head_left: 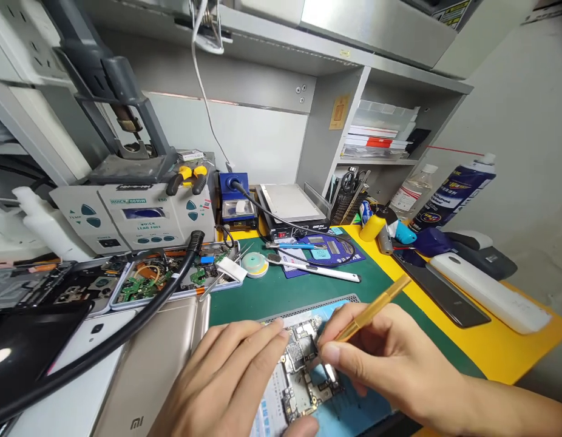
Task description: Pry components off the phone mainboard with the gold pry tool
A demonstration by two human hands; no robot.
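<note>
A phone circuit board [299,358] with bare metal shields and chips lies on a light blue work mat [349,419]. My left hand [235,376] grips its left side, fingertips at the top edge and thumb near the bottom edge. In my right hand [381,358] is a slim gold-coloured tool [376,306], pinched like a pen and tilted over the board. Its shank points down to the board's right part; my fingers partly hide the working end, so its exact kind cannot be made out.
On the left, a hot-air station [144,212] sends a thick black hose [172,285] across several phones. A tray of boards [148,279], a round solder-wick reel [255,264] and a white brush [317,267] lie behind my hands. Bottles, a spray can [454,191] and phones occupy the right.
</note>
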